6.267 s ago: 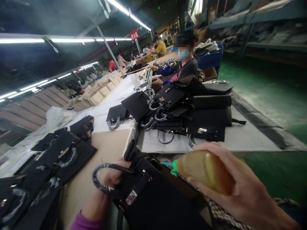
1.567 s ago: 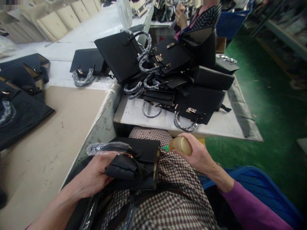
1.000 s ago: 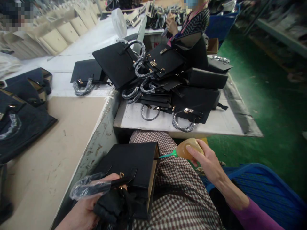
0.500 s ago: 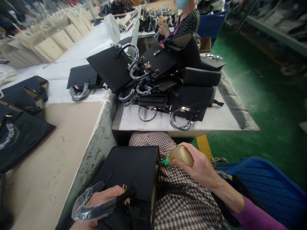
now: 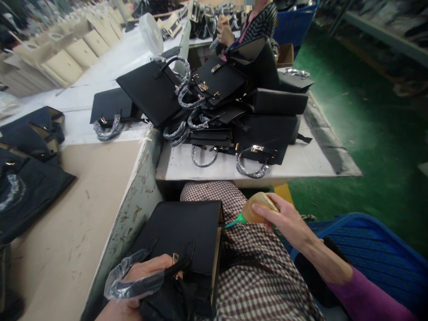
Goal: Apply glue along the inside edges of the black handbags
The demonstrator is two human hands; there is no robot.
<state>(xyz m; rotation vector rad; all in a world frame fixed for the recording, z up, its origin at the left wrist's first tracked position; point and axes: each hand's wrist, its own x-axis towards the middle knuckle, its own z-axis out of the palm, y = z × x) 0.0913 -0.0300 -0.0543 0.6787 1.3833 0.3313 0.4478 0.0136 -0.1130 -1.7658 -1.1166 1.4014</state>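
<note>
A black handbag (image 5: 182, 227) lies tilted across my lap, its plastic-wrapped handle (image 5: 133, 285) towards me. My left hand (image 5: 150, 266) reaches through that handle and grips the bag beside its gold clasp; part of the fingers is hidden. In my right hand (image 5: 289, 220) is a squeeze bottle (image 5: 252, 209) of yellowish liquid, held on its side. Its thin green nozzle (image 5: 238, 219) points at the upper corner of the bag's open side edge. Whether the tip touches the edge, I cannot tell.
Black handbags (image 5: 264, 133) are piled on the white table (image 5: 314, 162) ahead. More bags (image 5: 33, 178) lie on the left worktop (image 5: 100, 187). A blue plastic basket (image 5: 361, 249) stands at my right. Beyond the pile is a co-worker (image 5: 256, 24). Cream bag parts (image 5: 67, 62) stand far left.
My right hand and the bottle have shifted slightly to the right, and the nozzle tip is a little farther from the bag's edge. My left hand keeps its hold.
</note>
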